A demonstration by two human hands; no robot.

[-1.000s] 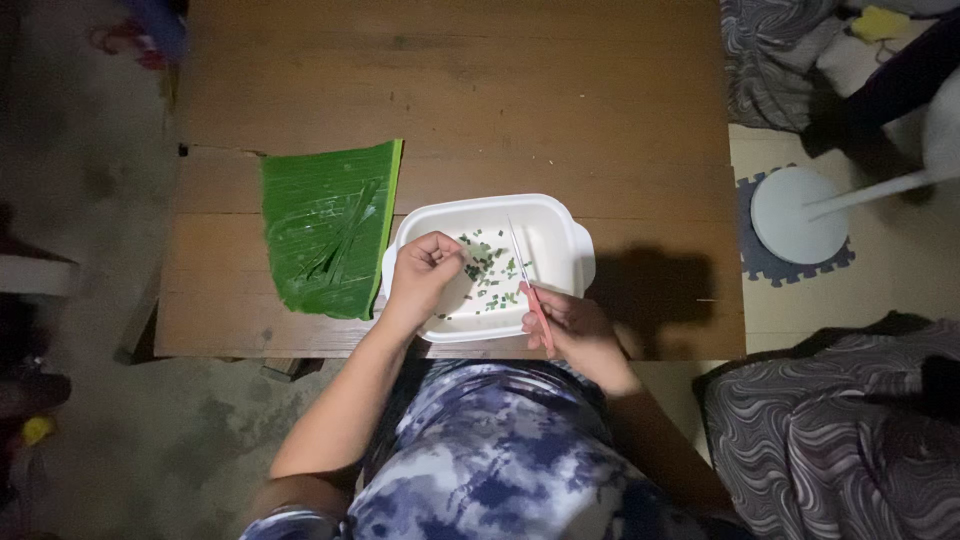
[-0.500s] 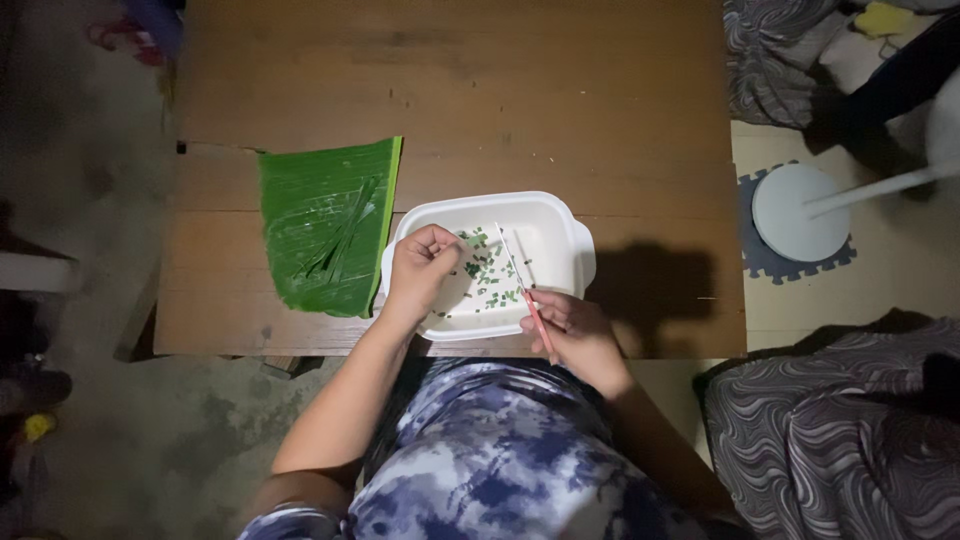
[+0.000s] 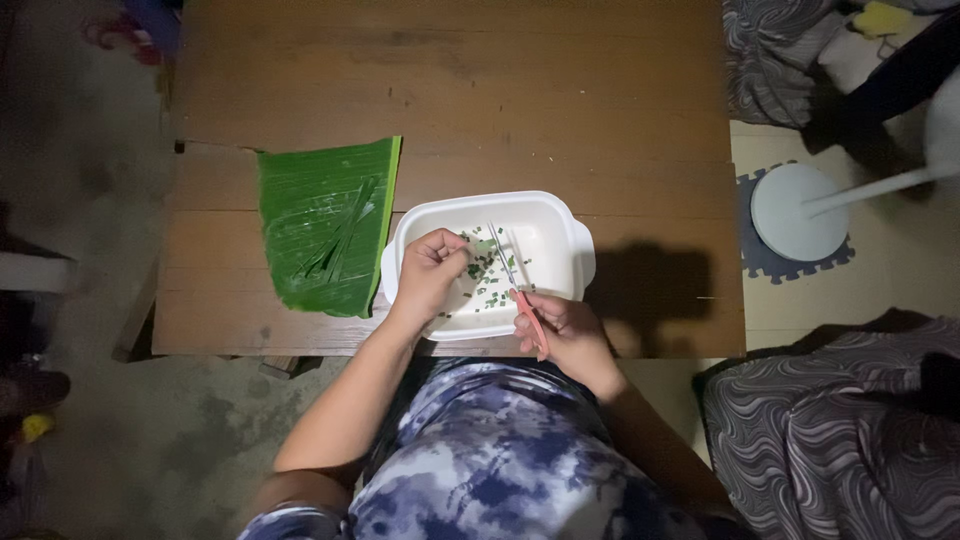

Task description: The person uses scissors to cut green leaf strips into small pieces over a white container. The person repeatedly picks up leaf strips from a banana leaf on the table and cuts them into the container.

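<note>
A white rectangular dish (image 3: 560,235) sits on the wooden table (image 3: 470,90), with several small green cut pieces (image 3: 487,280) on its bottom. My left hand (image 3: 428,270) hovers over the dish's left side, its fingers pinched on a thin green strip (image 3: 478,246). My right hand (image 3: 562,330) at the dish's near edge grips scissors with pink handles (image 3: 518,292); the blades point up into the dish toward the strip.
A piece of banana leaf (image 3: 328,225) with a few thin green strips on it lies left of the dish. A round white stand base (image 3: 797,212) and patterned cloth (image 3: 830,420) are on the floor to the right.
The scissor blades have swung left toward my left hand's fingertips. My right hand has shifted slightly left. A green strip now shows at my left fingertips.
</note>
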